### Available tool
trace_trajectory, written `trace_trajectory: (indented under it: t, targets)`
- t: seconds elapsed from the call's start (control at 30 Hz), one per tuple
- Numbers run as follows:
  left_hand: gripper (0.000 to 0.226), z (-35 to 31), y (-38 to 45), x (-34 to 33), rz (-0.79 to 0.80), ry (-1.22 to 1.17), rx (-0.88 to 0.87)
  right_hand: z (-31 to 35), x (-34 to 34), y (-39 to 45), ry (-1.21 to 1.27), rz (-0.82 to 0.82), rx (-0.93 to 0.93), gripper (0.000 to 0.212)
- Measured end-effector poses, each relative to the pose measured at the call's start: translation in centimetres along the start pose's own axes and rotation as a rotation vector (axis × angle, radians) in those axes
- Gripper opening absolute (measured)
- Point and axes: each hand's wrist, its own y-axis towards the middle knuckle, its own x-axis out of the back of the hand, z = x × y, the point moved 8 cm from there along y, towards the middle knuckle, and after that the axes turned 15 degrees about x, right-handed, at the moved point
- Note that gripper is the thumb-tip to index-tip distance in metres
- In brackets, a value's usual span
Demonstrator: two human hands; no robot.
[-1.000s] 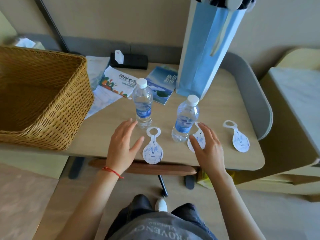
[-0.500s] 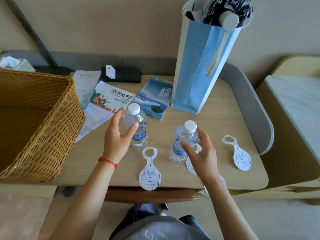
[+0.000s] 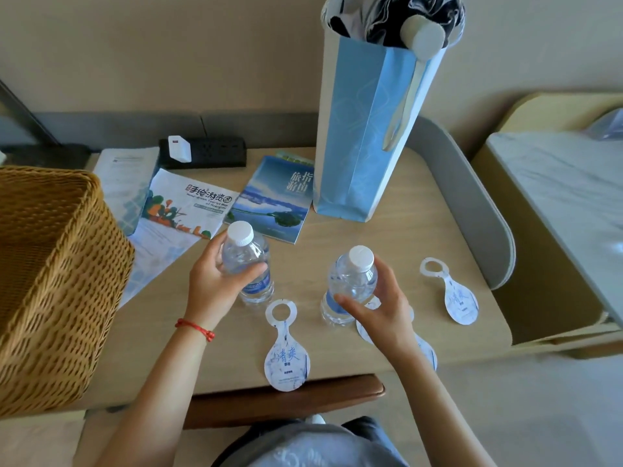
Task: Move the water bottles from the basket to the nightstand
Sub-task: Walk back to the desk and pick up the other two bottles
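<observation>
Two clear water bottles with white caps and blue labels stand on the wooden table (image 3: 387, 237). My left hand (image 3: 215, 281) grips the left bottle (image 3: 247, 261) around its upper body. My right hand (image 3: 381, 311) grips the right bottle (image 3: 350, 284) just below the cap, thumb in front and fingers behind. The woven wicker basket (image 3: 57, 281) sits at the table's left end, its inside mostly hidden. At the far right stands a lower nightstand (image 3: 566, 197) with a pale marbled top.
Paper neck tags lie on the table: one (image 3: 286, 352) between the bottles near the front edge, one (image 3: 455, 294) to the right. A tall blue paper bag (image 3: 360, 129), brochures (image 3: 273, 197) and a black power strip (image 3: 209, 151) stand behind.
Both hands rose from the table near the tags and closed around the bottles. The camera moved closer and looks down more steeply.
</observation>
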Motion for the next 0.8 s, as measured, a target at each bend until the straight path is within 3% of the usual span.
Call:
trace_trajectory:
  t: [0.53,0.63,0.8]
  targets:
    - [0.056,-0.1,2.0,0.7,0.055,-0.032,-0.084,0.1,-0.3,0.6,0.028,-0.221,0.001,0.060]
    - [0.044,-0.4,2.6,1.5,0.082,-0.100,-0.063,0.2,-0.1,0.4,0.073,-0.295,-0.029,0.060]
    - [0.040,-1.0,3.0,2.9,0.075,-0.064,-0.116,1.9,1.1,-0.5,0.127,-0.413,-0.015,0.038]
